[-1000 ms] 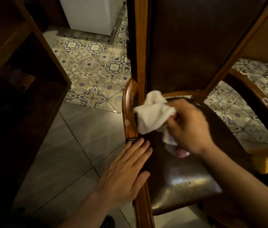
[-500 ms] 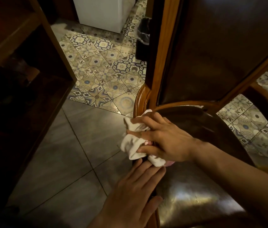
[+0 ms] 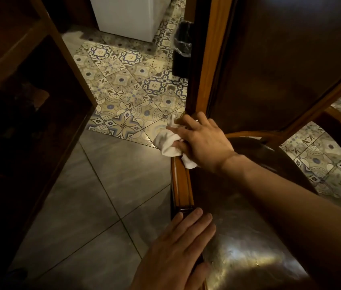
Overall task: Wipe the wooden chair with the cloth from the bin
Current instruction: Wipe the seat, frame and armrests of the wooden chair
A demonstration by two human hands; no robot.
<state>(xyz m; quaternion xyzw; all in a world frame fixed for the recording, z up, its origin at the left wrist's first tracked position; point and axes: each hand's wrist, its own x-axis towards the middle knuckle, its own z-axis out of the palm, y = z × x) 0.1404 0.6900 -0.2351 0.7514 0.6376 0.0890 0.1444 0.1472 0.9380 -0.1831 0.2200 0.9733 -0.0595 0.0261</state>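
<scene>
The wooden chair [image 3: 183, 183] fills the right half of the view, with an orange-brown frame, a dark shiny seat and a tall dark back. My right hand [image 3: 204, 141] presses a crumpled white cloth [image 3: 166, 143] against the seat frame's left rail where it meets the back post. The cloth bulges out to the left of my fingers. Lower down, my left hand [image 3: 178, 252] lies flat with fingers apart on the front left edge of the seat, holding nothing.
A dark wooden shelf unit [image 3: 29, 101] stands close on the left. Grey and patterned floor tiles [image 3: 102, 195] lie between it and the chair. A black bin with a plastic liner [image 3: 181, 49] and a white appliance [image 3: 127, 15] stand at the back.
My right hand has slid the cloth from the seat's rear left part out onto the left frame rail, up by the back post. The left hand stays on the seat edge. The view moved closer.
</scene>
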